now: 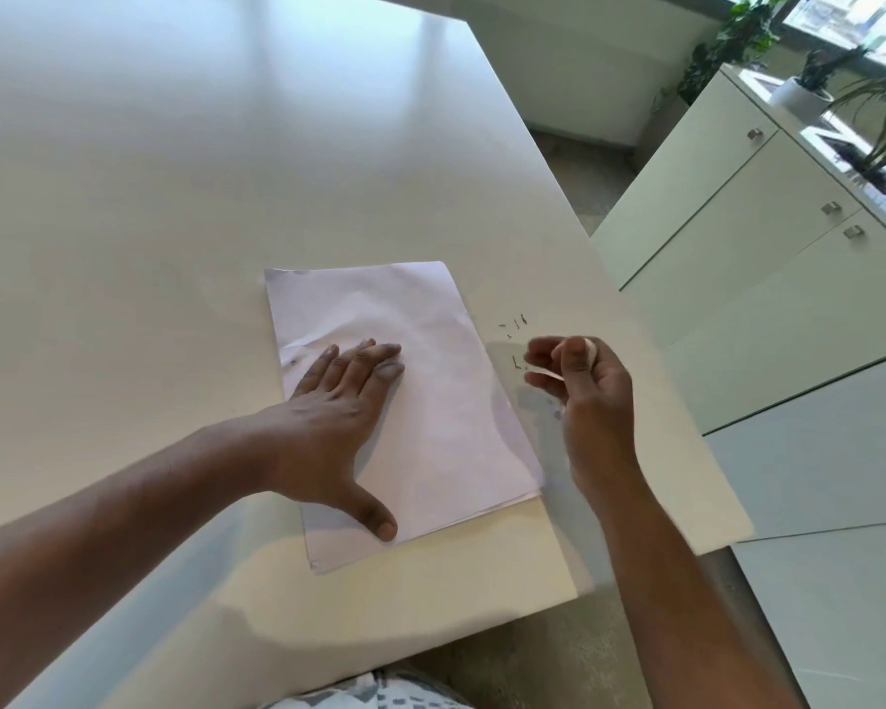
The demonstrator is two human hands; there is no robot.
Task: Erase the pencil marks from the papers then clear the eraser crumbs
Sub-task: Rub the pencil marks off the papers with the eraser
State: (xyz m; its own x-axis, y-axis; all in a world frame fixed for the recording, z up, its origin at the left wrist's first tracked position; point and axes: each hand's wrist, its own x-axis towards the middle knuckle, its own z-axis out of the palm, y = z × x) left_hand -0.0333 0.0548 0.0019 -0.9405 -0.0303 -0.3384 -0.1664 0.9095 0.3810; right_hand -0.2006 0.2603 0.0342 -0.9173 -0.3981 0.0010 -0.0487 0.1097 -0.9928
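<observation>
A small stack of white papers (pixel 430 360) lies on the white table (pixel 175 197), slightly crumpled near its upper left. My left hand (pixel 338 417) presses flat on the stack's left half, fingers straight and thumb spread toward the near edge. My right hand (pixel 584 386) hovers just right of the papers, above the table, its curled fingers holding a small white eraser (pixel 589 348). Dark eraser crumbs (pixel 515 330) lie scattered on the table beyond my right hand, off the paper's right edge. A faint dark mark shows near the paper's left edge.
The table's right edge (pixel 635 324) runs diagonally close to my right hand. Beyond it stands a white cabinet (pixel 737 222) with metal knobs, and potted plants (pixel 809 84) sit on top. My patterned clothing shows at the bottom edge.
</observation>
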